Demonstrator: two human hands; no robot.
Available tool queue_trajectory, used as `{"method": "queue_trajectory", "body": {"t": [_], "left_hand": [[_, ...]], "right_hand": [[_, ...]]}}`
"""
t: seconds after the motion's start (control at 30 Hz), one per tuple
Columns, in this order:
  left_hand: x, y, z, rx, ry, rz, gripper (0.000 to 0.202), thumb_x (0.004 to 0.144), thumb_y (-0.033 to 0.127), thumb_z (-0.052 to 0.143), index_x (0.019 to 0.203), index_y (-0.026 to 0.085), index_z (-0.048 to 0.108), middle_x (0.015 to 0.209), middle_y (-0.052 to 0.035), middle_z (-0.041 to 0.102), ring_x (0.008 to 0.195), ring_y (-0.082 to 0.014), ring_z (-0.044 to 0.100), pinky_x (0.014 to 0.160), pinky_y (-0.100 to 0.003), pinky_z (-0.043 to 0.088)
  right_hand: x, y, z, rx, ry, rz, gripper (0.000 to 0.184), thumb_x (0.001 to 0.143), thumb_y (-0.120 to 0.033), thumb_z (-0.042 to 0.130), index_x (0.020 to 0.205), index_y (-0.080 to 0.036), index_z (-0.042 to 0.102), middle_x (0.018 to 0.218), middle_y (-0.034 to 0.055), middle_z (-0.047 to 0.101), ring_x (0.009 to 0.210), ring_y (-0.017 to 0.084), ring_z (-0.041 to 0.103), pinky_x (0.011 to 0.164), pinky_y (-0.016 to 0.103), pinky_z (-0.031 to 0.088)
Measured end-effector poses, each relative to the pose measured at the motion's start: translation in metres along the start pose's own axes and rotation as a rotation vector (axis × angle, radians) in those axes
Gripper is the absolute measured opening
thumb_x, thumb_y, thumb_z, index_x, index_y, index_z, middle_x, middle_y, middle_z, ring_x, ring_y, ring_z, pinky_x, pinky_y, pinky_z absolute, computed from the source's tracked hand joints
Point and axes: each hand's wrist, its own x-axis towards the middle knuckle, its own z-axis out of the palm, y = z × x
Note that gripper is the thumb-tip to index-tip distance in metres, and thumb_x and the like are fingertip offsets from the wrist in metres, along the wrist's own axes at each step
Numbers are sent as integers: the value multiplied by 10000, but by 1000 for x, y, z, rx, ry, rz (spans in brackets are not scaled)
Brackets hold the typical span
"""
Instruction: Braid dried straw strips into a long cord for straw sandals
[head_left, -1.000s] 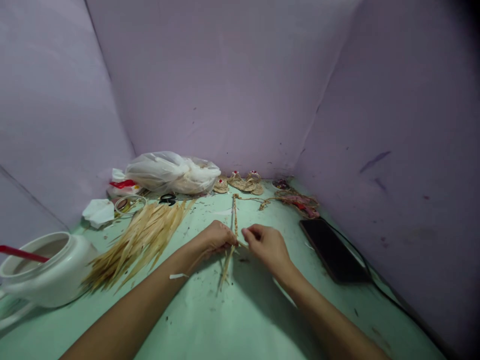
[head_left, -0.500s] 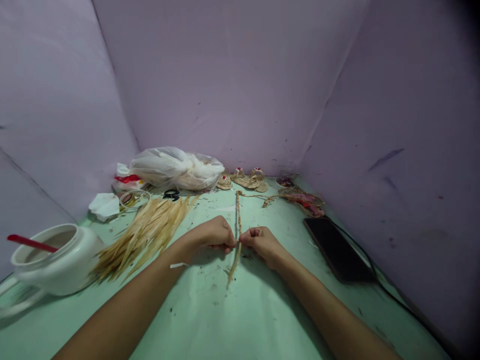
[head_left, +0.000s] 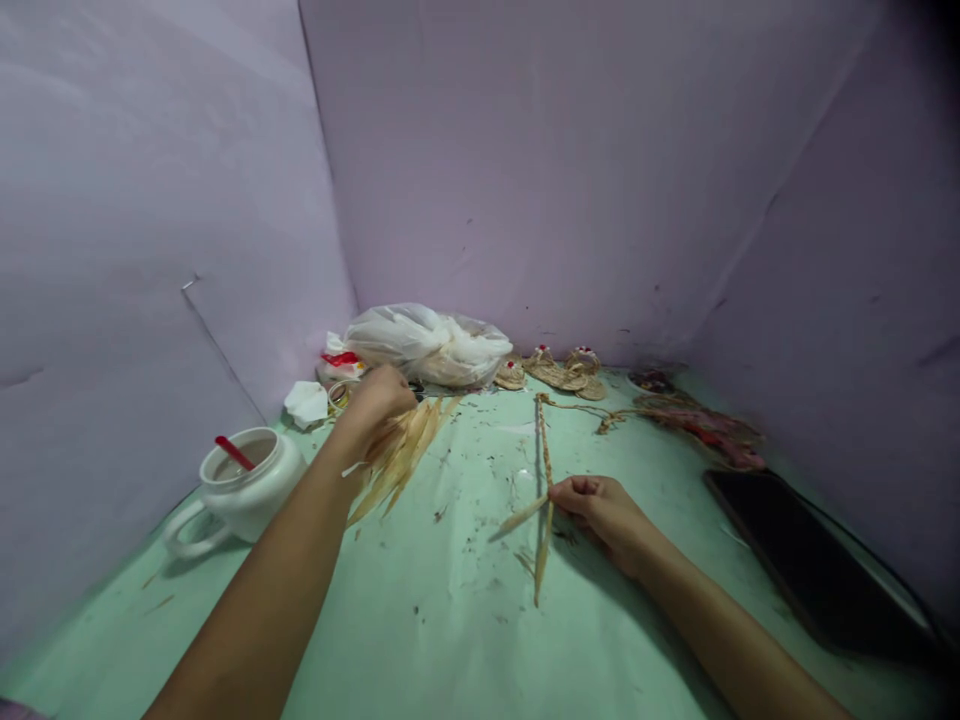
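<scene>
A thin braid of dried straw-coloured strips [head_left: 544, 440] runs down the middle of the table, with loose strip ends [head_left: 543, 560] hanging below it. My right hand [head_left: 600, 510] pinches the braid's lower end between thumb and fingers, and one strip [head_left: 521, 517] sticks out leftward from that pinch. At the left, my left hand [head_left: 384, 395] is over the far part of a bundle of dried strips [head_left: 401, 455]. Its fingers are mostly hidden behind the back of the hand, so their grip does not show.
A white pot [head_left: 259, 490] holding a red stick stands at left. Along the back lie a knotted plastic bag [head_left: 427, 345] and small woven slippers [head_left: 559, 372]. A dark phone [head_left: 817, 560] with a cable and a reddish bundle [head_left: 712, 432] are at right.
My left hand has left the braid and moved left and away to the strip bundle. My right hand still pinches the braid; a strip now points leftward. The camera view has turned left.
</scene>
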Motion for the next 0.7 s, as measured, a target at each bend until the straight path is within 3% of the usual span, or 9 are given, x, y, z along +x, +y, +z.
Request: {"method": "queue_trajectory", "body": {"t": [0.13, 0.23, 0.37, 0.5, 0.7], "left_hand": [[-5, 19, 24, 234, -32, -46, 209, 502, 174, 598, 699, 111, 626, 704, -124, 629, 730, -228, 582, 602, -243, 389], [-6, 22, 31, 300, -57, -39, 206, 486, 138, 576, 686, 115, 621, 744, -154, 632, 738, -241, 586, 602, -254, 387], [-6, 12, 22, 239, -115, 34, 123, 488, 152, 534, 590, 135, 601, 623, -79, 606, 611, -191, 550, 534, -239, 353], [-4, 4, 4, 0, -221, 209, 102, 483, 159, 504, 549, 147, 580, 498, 7, 521, 503, -122, 465, 460, -210, 303], [-10, -2, -10, -230, -354, 161, 99, 495, 171, 486, 566, 138, 547, 452, 25, 447, 431, -86, 410, 421, -198, 311]], "right_hand": [[1, 2, -1, -4, -8, -13, 204, 611, -316, 583, 553, -154, 473, 359, -89, 295, 325, 26, 175, 361, 210, 83], [1, 2, -1, 24, -13, -29, 211, 607, -315, 586, 548, -149, 471, 375, -83, 320, 335, 23, 192, 361, 201, 97], [-1, -1, 0, 45, -12, -17, 210, 610, -301, 586, 534, -153, 457, 362, -81, 327, 327, 22, 196, 352, 198, 106], [-2, -4, 0, 43, -12, -4, 216, 615, -291, 591, 531, -154, 448, 358, -84, 325, 314, 15, 178, 344, 198, 86], [-2, -2, 0, 14, -29, -18, 220, 634, -307, 574, 534, -156, 449, 361, -90, 303, 310, 14, 164, 344, 203, 75]]}}
